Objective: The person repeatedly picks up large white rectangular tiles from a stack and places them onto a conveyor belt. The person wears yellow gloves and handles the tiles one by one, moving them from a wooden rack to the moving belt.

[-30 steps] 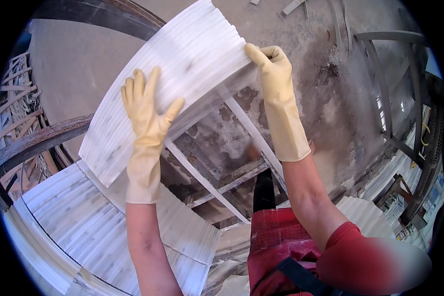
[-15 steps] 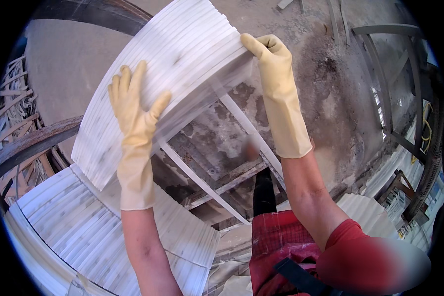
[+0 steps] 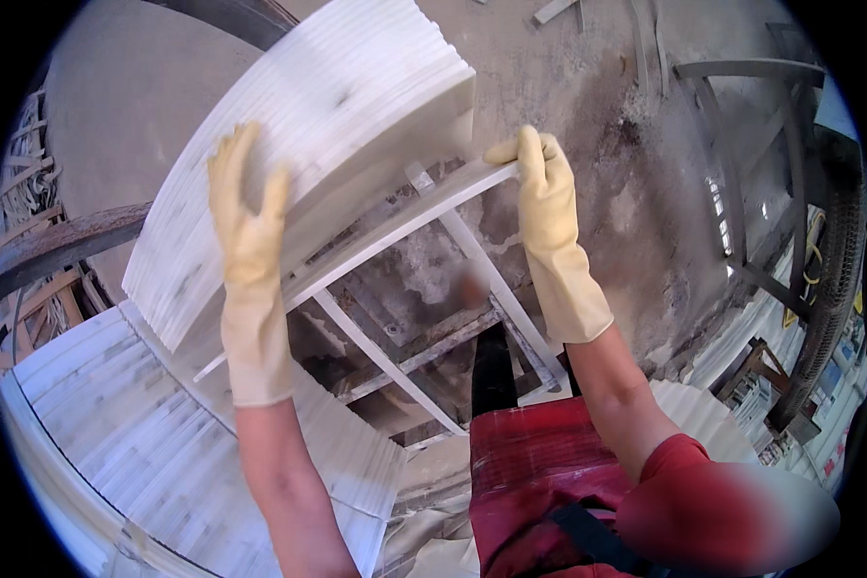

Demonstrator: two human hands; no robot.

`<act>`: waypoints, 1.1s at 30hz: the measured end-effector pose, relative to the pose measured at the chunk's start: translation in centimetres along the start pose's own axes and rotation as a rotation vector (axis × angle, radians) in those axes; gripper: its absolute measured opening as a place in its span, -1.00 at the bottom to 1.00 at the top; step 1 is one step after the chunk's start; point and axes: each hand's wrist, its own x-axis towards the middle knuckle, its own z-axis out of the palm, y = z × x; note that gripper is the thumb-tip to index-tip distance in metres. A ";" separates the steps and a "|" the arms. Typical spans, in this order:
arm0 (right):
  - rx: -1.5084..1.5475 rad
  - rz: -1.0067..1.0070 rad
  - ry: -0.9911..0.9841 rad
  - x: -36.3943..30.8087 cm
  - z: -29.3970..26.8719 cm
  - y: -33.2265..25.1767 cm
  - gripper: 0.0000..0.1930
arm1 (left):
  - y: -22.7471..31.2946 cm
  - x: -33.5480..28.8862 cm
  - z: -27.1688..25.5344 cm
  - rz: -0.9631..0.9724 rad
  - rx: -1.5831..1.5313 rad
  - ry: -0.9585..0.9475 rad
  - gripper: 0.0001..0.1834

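A tall row of thin white slabs, like marble tiles (image 3: 356, 91), stands on edge across the upper left. One white slab (image 3: 395, 231) is apart from the row on its near side, its narrow edge facing up. My right hand (image 3: 547, 197), in a cream rubber glove, is closed with fingers and thumb pinching this slab's right end. Gloved alike, my left hand (image 3: 246, 217) lies over the row's near left part, fingers stretched and thumb apart. Whether its palm touches the separate slab cannot be seen.
More white slabs (image 3: 116, 395) stand packed at the lower left. Pale frame bars (image 3: 385, 358) cross below the held slab. A dark metal frame (image 3: 756, 69) stands at right, a rusty beam (image 3: 67, 236) at left. Wood scraps (image 3: 556, 10) lie on the stained floor.
The near slab has come away from the row toward me, held at its right end by my right hand, which has moved down. My left hand has shifted slightly left.
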 end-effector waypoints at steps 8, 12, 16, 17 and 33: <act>0.120 0.008 -0.246 -2.8 -1.9 -2.1 -0.57 | -7.0 -21.2 -10.6 -0.807 0.213 0.879 -0.45; 0.100 -0.047 -0.365 -3.6 -2.4 -2.7 -0.39 | -7.8 -25.0 -11.5 -1.096 -0.433 0.923 -0.40; 0.075 -0.015 -0.438 -4.2 -3.0 -2.5 -0.42 | -14.9 -29.1 -11.8 -1.084 -0.920 0.956 -0.43; 0.074 0.018 -0.415 -4.2 -3.1 -2.5 -0.50 | -16.1 -29.2 -11.5 -1.091 -0.911 0.929 -0.47; 0.086 0.282 0.070 -7.0 -7.5 -6.1 -0.51 | -9.6 -38.1 -11.6 -1.270 -0.903 0.971 -0.64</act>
